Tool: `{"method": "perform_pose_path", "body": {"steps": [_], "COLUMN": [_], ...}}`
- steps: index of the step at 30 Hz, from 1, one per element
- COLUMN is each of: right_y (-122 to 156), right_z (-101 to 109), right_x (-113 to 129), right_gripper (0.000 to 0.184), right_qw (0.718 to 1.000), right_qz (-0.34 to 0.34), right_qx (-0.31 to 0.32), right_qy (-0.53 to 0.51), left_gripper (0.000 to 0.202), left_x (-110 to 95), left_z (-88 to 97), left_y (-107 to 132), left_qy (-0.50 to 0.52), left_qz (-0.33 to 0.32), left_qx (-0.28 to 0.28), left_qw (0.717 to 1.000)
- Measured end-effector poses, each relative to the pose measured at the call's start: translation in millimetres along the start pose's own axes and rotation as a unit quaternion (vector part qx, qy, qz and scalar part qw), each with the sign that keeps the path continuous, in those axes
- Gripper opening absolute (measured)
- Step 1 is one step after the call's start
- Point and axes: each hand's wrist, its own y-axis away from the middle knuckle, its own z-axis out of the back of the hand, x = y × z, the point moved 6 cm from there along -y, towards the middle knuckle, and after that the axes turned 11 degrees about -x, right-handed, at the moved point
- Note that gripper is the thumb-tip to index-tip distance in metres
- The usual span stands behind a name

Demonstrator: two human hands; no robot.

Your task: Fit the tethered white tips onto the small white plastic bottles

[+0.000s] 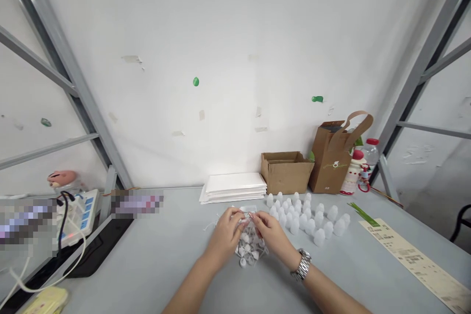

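Note:
My left hand point(226, 234) and my right hand point(268, 232) meet over the grey table point(165, 255), fingers pinched together on the top of a clear plastic bag point(250, 245) full of small white parts. The bag lies between both hands, its lower part spilling toward me. A metal watch point(303, 264) sits on my right wrist. Just right of the hands stands a group of several small white bottles point(307, 218), upright and close together.
A stack of white flat sheets point(234, 187) lies behind the hands. An open cardboard box point(286, 171) and a brown paper bag point(333, 157) stand by the wall, with bottles point(362, 167) beside them. A power strip point(79, 216) with cables is at left, a printed paper strip point(415, 260) at right.

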Motion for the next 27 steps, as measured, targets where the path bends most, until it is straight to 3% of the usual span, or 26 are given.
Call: {"method": "perform_pose_path", "body": {"steps": [10,14,18,23,27], "right_y": [-1,1,5,3,4], "right_z": [-3,2,6,2,5], "right_x": [-9,-1,15,10,15], "right_gripper": [0.037,0.025,0.015,0.027,0.017], "right_qw": [1.0,1.0,0.995,0.996,0.993], "right_qz": [-0.017,0.019,0.1,0.068,0.094], "right_qx": [0.005,0.003,0.0,0.019,0.013], "right_qy": [0.007,0.015,0.029,0.059,0.063], "left_gripper": [0.024,0.031,0.033,0.033,0.035], "left_x": [1,6,14,11,16], "left_z": [-5.6,-6.2,-5.8,-3.4,-6.1], "left_y": [3,2,2,2,3], "left_qy": [-0.033,0.016,0.076,0.056,0.073], "left_qz": [-0.007,0.032,0.081,0.069,0.096], "left_qx": [0.016,-0.005,-0.035,-0.038,-0.038], "left_qw": [0.999,0.999,0.993,0.995,0.992]}}
